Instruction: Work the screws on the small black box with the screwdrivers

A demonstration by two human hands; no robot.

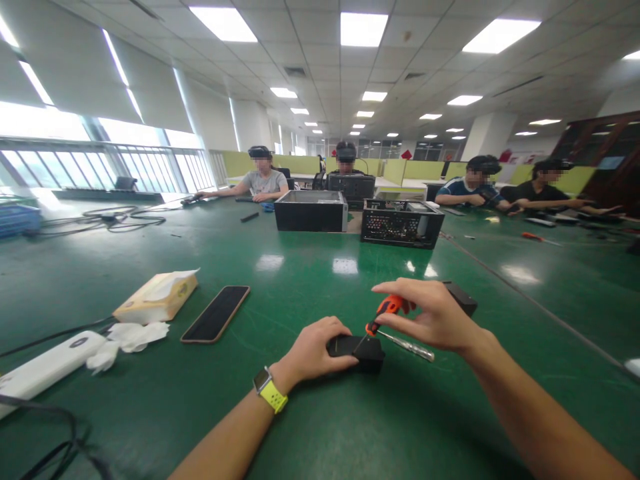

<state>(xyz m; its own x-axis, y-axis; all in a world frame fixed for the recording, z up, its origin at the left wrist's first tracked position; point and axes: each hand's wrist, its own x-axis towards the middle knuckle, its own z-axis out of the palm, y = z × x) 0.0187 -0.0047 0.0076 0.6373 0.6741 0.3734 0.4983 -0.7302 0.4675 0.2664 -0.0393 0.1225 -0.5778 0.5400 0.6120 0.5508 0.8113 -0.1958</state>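
My left hand (323, 348) is wrapped round the left end of a small black box (369, 353) lying on the green table (320, 427). A yellow-green watch band is on that wrist. In my right hand (433, 313) is an orange and black screwdriver (389, 308), held between thumb and fingers. Its thin shaft slants down to the top of the box, near my left thumb. A silver metal rod with a clear part (407, 345) lies just right of the box, below my right hand. Behind that hand sits another black object (461, 298), partly hidden.
A phone (215, 315), tissue pack (157, 297), crumpled tissues (135, 337) and white power strip (55, 367) lie at left. Two computer cases (311, 212) (400, 223) stand farther back. Several people sit round the table. Another orange screwdriver (534, 237) lies at far right.
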